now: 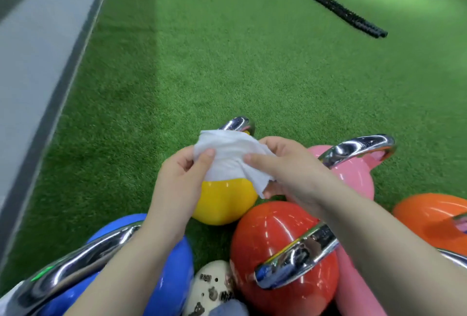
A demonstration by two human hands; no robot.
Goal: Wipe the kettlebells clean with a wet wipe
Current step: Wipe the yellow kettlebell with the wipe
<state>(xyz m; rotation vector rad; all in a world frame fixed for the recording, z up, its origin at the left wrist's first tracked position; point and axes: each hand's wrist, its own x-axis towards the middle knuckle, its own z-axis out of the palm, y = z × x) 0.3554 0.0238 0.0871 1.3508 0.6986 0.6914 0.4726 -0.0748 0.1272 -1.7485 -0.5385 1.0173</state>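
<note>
**Green turf floor, both hands on wipe over yellow kettlebell**

Green artificial turf (227,62) covers most of the view; grey floor strip (32,67) runs along the left edge. Black battle rope (326,0) lies on the turf top right, well apart from everything else.

Kettlebells clustered at bottom of frame, all with chrome handles:
- yellow kettlebell (223,200) in the middle, farthest of the near group, chrome handle (237,123) poking out above the wipe
- blue kettlebell (166,265) bottom left, under the left forearm
- red kettlebell (267,239) bottom centre-right, touching or just beside the yellow one
- pink kettlebell (353,176) behind the right hand
- orange kettlebell (429,217) at the right edge, partly cut off
- second pink body shows between red and orange, mostly hidden by the right forearm

White wet wipe (227,156) is held up over the top of the yellow kettlebell, covering its upper part. Cannot tell whether it is resting on the ball or held just clear.

Left hand (182,176): thumb and fingers pinch the wipe's left edge.
Right hand (290,166): fingers curled round the wipe's right side, thumb laid across its front; a loose corner hangs below the hand.

White shoe with cartoon print (212,288) sits at the bottom between blue and red kettlebells.
</note>
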